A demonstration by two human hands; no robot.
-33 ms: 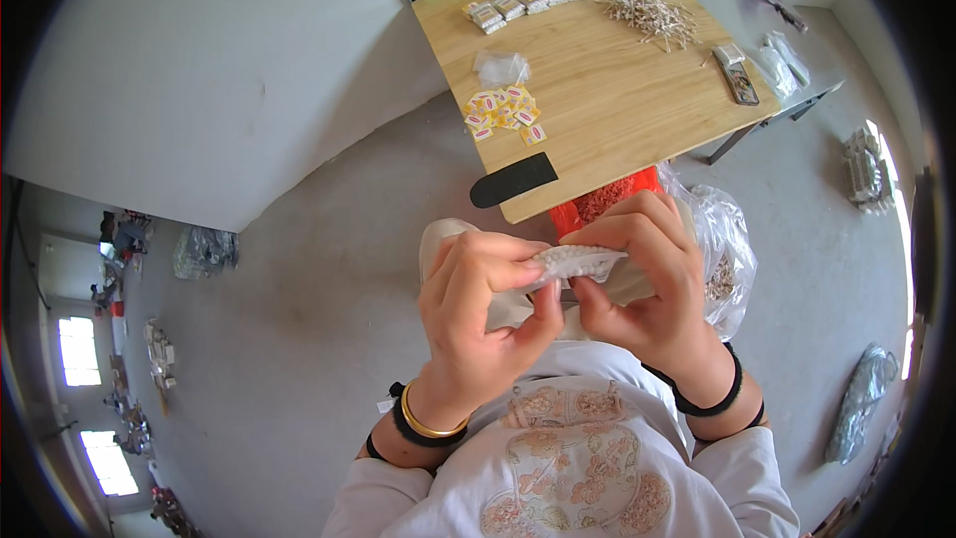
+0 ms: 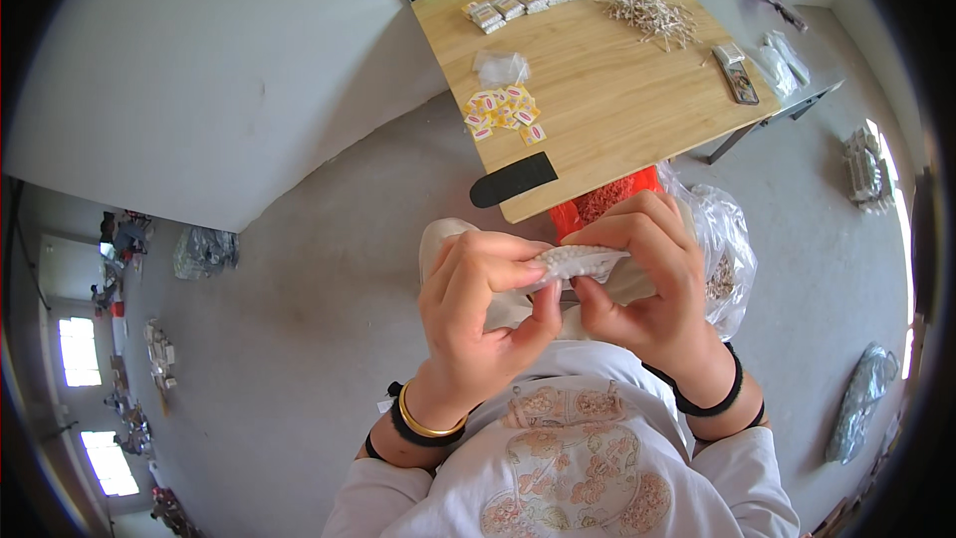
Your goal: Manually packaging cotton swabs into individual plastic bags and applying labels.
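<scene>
Both hands are up at chest height, pinching a small clear plastic packet stuffed with tiny white pieces [image 2: 578, 261]. The left hand [image 2: 478, 319] has thumb and fingers clamped on its left end, and the right hand [image 2: 647, 289] grips the right end from above, fingers curled tight. The packet hangs in mid-air, well short of the light wooden table [image 2: 607, 120].

Honestly, the risk I see is a spill. If that thin film tears unevenly or a pinch slips, the little white bits go straight onto the grey concrete floor [image 2: 329, 339] or into the person's lap. The crinkly clear plastic bag [image 2: 727, 239] just beside the right hand won't catch much. The yellow-and-white sachets [image 2: 503, 112] on the table sit safely clear.
</scene>
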